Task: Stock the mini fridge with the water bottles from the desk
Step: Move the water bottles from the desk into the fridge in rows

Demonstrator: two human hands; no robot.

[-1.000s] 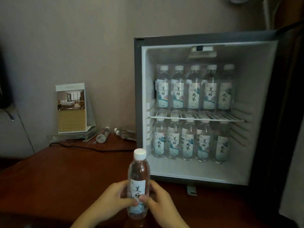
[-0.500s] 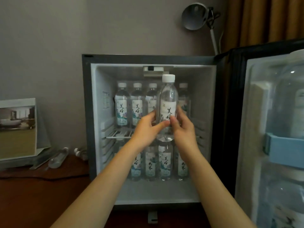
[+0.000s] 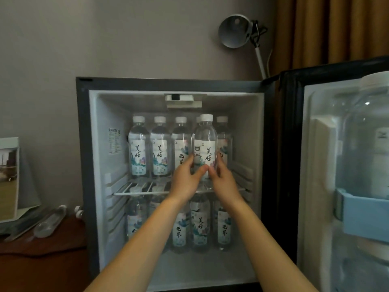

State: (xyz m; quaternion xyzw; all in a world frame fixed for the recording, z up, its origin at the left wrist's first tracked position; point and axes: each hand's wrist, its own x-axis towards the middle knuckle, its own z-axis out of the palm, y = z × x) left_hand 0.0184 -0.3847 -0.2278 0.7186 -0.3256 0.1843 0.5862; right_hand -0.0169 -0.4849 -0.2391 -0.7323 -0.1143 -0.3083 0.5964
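Left grip (image 3: 185, 178) and right grip (image 3: 223, 180) pinch the lower label of the water bottle (image 3: 205, 142) from both sides, thumbs meeting in front. The bottle is clear, smooth, cylindrical plastic with a white cap and a paper label bearing black characters. It is upright inside the mini fridge (image 3: 83, 165), above the white wire shelf (image 3: 130, 194), just ahead of the back row of bottles (image 3: 159, 148). Bare wire rods show left of the grips. The door (image 3: 291, 165) stands wide open at right.
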